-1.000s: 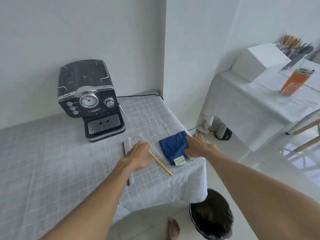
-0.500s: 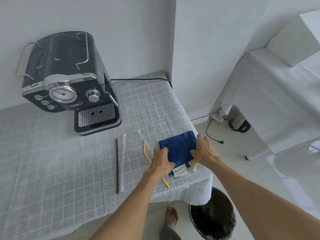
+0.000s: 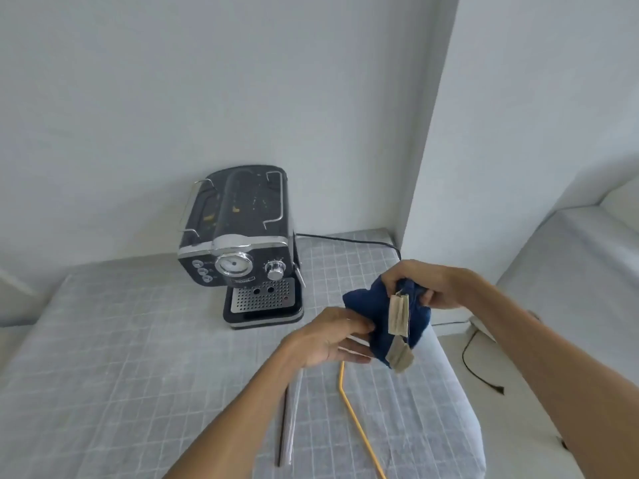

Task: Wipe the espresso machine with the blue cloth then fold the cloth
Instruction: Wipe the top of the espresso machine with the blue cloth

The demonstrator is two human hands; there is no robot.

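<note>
Soft, limp blue fabric cloth point(image 3: 387, 319) with beige tags: bunched, pinched by left hand point(image 3: 332, 340) and right hand point(image 3: 422, 285). Likely light; best gathered into a pad. Black-and-chrome espresso machine point(image 3: 242, 243) at ten o'clock, unwiped.

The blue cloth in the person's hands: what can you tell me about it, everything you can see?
The blue cloth is dark blue, soft fabric, bunched and held up off the checked tablecloth, to the right of the espresso machine. Two beige tags hang from it. The right hand grips its upper edge; the left hand pinches its lower left side. It is rumpled, not yet folded.
</note>
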